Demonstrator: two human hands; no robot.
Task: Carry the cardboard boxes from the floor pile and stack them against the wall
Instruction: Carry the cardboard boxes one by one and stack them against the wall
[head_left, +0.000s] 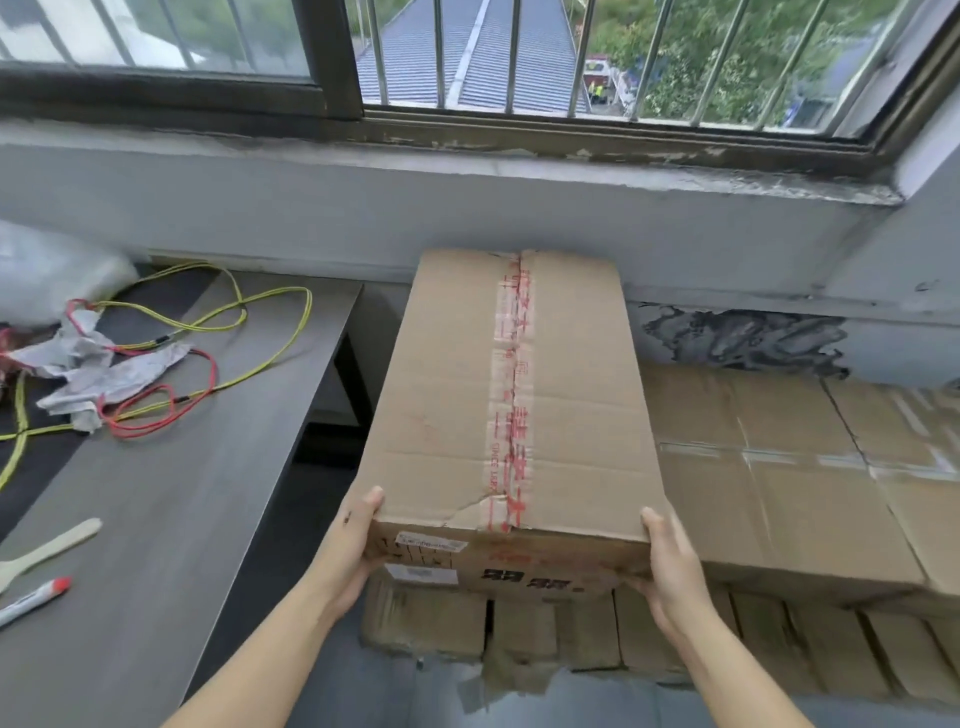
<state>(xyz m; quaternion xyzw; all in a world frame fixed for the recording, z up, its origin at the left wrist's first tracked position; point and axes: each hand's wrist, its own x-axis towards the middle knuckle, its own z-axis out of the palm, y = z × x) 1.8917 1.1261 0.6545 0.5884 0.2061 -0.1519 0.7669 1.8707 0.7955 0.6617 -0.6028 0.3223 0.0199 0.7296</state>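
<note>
Fingers of both hands curl under the near end of a long taped cardboard box (511, 395), with each thumb hooked over its top edge; the left hand (353, 545) grips the near left corner and the right hand (670, 566) grips the near right corner, so both are clamped on the same carton; the box lies lengthwise toward the wall (467, 218) under the barred window (571, 57), its far end close to or touching the plaster, though I cannot tell which; its near end sits above a lower layer of cartons (519, 634), and whether it rests fully on them or is partly borne by the hands is not clear; just beside it on the right lies a wide flat carton (779, 478), also against the wall; on the left stands a grey table (208, 493) carrying yellow and red cords (218, 332), crumpled paper (98, 374), a red-capped marker (36, 595) and a pale flat stick (57, 543); the step in hand looks like the placing of this box on the stack; the next move probably calls for pushing it square to the wall and flush with its neighbour, then sliding the fingers out from beneath without dragging the carton back, before going for another box.
</note>
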